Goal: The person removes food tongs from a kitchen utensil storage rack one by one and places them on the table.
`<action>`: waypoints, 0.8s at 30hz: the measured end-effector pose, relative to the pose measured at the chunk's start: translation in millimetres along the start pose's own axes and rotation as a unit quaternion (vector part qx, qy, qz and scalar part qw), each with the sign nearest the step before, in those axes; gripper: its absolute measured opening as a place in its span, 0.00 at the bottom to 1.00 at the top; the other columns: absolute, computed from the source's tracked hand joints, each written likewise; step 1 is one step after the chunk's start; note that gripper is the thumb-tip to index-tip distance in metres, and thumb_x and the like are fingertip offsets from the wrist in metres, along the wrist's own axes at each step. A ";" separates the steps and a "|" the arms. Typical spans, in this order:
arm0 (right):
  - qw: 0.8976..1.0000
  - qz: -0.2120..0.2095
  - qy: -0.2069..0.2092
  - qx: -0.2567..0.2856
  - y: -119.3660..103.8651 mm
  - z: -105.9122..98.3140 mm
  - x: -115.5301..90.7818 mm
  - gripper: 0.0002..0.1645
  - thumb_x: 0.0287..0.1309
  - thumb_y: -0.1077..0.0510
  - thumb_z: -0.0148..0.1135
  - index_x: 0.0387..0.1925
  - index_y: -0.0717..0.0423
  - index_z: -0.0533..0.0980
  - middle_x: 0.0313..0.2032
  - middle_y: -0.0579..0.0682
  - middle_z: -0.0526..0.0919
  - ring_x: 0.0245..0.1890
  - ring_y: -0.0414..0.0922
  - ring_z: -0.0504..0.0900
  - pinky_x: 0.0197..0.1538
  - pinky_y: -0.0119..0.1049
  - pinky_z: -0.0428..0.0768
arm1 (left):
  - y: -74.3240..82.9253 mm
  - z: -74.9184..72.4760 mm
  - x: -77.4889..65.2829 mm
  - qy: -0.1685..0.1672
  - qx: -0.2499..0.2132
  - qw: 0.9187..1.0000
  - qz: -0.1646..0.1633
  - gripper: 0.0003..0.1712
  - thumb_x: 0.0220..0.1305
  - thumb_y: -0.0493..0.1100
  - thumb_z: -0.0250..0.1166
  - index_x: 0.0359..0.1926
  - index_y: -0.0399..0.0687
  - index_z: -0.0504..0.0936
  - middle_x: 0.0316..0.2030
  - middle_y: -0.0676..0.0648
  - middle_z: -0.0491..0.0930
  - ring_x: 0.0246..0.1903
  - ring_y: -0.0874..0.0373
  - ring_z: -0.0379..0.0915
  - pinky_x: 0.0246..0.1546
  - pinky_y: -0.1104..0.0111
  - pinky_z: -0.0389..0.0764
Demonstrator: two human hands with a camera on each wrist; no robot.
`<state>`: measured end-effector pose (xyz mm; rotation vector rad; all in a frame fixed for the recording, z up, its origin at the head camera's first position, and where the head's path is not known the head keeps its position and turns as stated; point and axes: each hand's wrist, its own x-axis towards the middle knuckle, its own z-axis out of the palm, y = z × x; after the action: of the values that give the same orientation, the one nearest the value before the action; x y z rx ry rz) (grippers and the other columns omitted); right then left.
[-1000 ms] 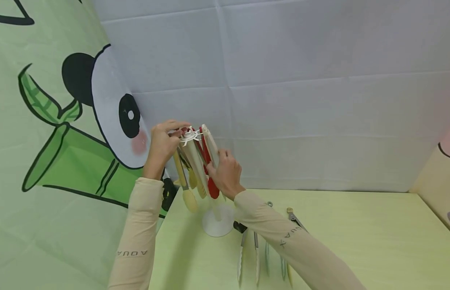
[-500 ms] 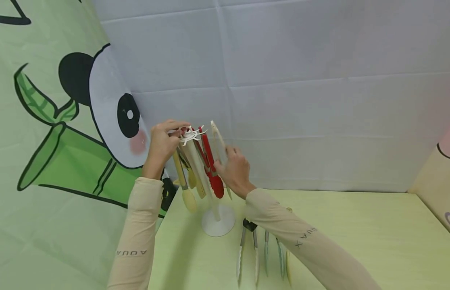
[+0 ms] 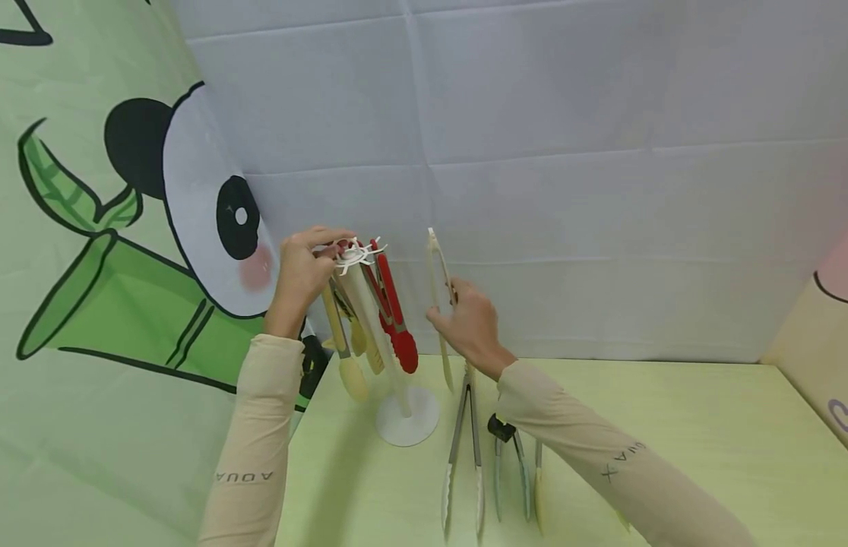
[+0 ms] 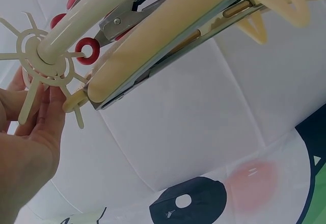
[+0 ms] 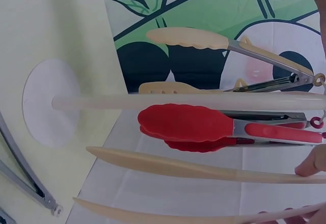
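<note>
At the rear left of the table stands a white utensil stand [image 3: 408, 429], slightly tilted in the head view. My left hand [image 3: 302, 270] grips the hooked ring [image 4: 66, 76] at its top. Red-handled tongs [image 5: 186, 124] and pale yellow tongs [image 4: 168, 35] hang from the hooks. To the right of the stand, my right hand [image 3: 470, 319] holds cream tongs [image 3: 434, 266] upright, hinge end up and apart from the hooks. Their two arms [image 5: 168, 167] are spread, with my thumb on one and fingers on the other.
Metal tongs with white tips [image 3: 455, 441], mint-tipped tongs [image 3: 524, 482] and a yellow-tipped pair [image 3: 539, 494], partly hidden by my right sleeve, lie on the pale yellow table [image 3: 670, 425]. A light cloth [image 3: 567, 190] hangs behind; a panda-printed cloth [image 3: 123, 425] hangs at left.
My right hand has drawn the cream tongs away from the stand to the right, and their arms have spread. The left hand keeps its grip on the ring.
</note>
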<state>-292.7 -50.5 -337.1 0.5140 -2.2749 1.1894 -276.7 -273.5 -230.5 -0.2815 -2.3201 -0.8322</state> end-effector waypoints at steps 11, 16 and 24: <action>0.999 0.018 -0.020 -0.017 12.9 -23.7 -12.8 0.16 0.41 0.53 0.62 0.34 0.57 0.75 0.23 0.48 0.73 0.20 0.43 0.69 0.19 0.33 0.68 | -4.0 -4.1 -2.4 -0.005 -0.009 1.000 0.009 0.23 0.53 0.24 0.49 0.39 0.50 0.84 0.37 0.47 0.79 0.27 0.58 0.64 0.13 0.71 0.55; 0.999 0.031 -0.028 -0.023 16.0 -34.9 -17.6 0.16 0.41 0.53 0.61 0.34 0.58 0.75 0.22 0.49 0.74 0.18 0.43 0.69 0.18 0.33 0.67 | -4.0 -7.0 -3.8 -0.007 -0.015 1.000 0.012 0.23 0.53 0.24 0.49 0.39 0.50 0.84 0.37 0.47 0.79 0.28 0.58 0.64 0.14 0.71 0.56; 0.998 0.053 -0.031 -0.031 22.2 -48.8 -27.8 0.16 0.39 0.53 0.62 0.31 0.58 0.75 0.21 0.50 0.75 0.18 0.44 0.69 0.18 0.34 0.68 | -5.6 -8.3 -5.3 -0.007 -0.024 1.000 0.019 0.24 0.53 0.23 0.49 0.38 0.49 0.84 0.36 0.47 0.79 0.28 0.59 0.63 0.16 0.72 0.58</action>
<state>-269.6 4.9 -344.5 0.4168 -2.4096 1.1638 -270.7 -283.1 -231.7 -0.3525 -2.3024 -0.8693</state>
